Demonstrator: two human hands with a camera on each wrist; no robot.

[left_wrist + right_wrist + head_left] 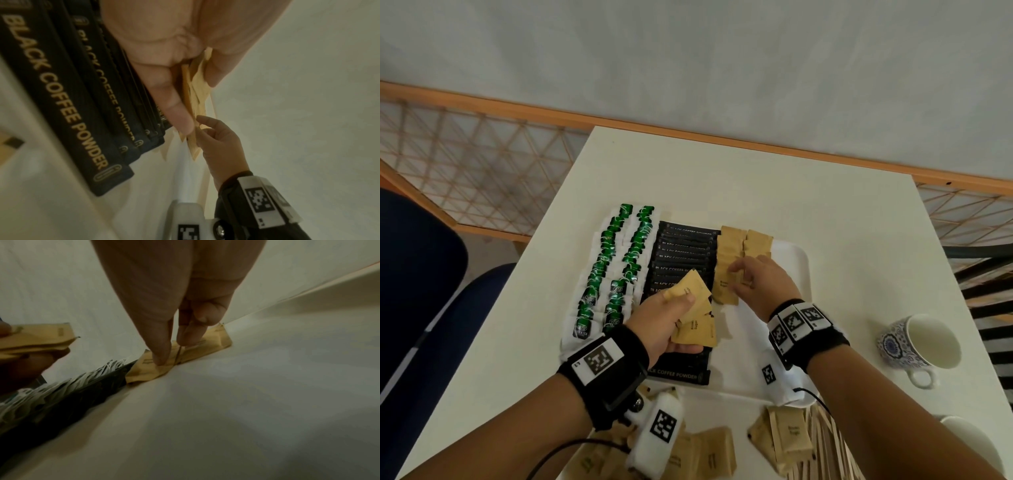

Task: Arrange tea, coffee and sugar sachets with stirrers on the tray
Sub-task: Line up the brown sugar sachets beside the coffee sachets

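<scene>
A white tray (798, 260) lies on the white table. On it stand two columns of green tea sachets (613, 260), a column of black coffee sachets (681, 253) and rows of brown sugar sachets (743, 240). My left hand (671, 308) grips a bunch of sugar sachets (691, 298) above the coffee column; the bunch (195, 91) sits between thumb and fingers in the left wrist view. My right hand (743, 277) reaches down onto the sugar rows, thumb and fingers pinching a sachet (148, 369) against the tray. Wooden stirrers (825, 455) lie off the tray, near me.
Loose sugar sachets (709, 452) lie on the table near the front edge, more (787, 435) beside the stirrers. A patterned cup (921, 346) lies on its side at the right, and a second white cup (972, 442) is at the bottom right. A blue chair (414, 274) stands at the left.
</scene>
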